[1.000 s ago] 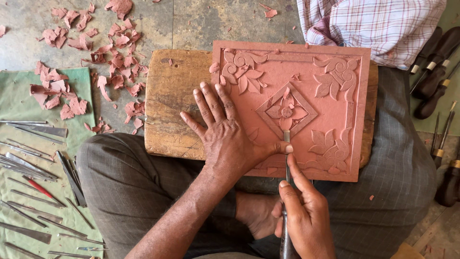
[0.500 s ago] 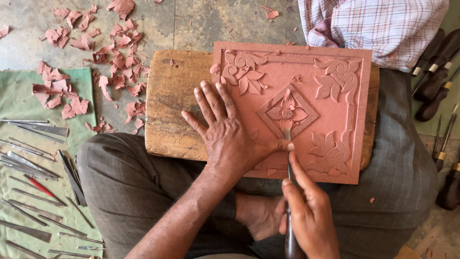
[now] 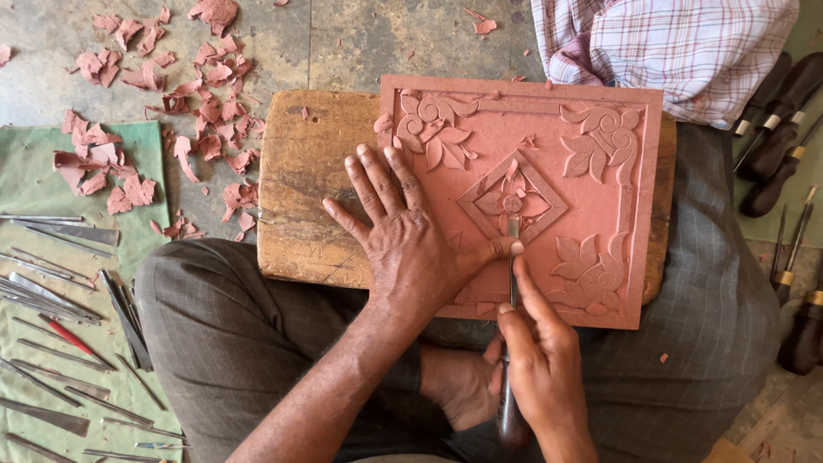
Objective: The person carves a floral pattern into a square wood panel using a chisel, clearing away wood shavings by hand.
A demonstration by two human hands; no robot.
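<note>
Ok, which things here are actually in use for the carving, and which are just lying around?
In use:
left hand, flat on the clay slab
right hand, holding the carving tool
wooden board under the slab

Lying about:
clay scraps
metal tools on green cloth
dark-handled tools
checked cloth

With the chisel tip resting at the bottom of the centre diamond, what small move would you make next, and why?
Probably a short, shallow push of the chisel up toward the middle flower. Its tip sits at the lower corner of the diamond on the clay slab, the right hand grips the shaft, and the left hand lies flat with its thumb against the blade to steady it.
</note>
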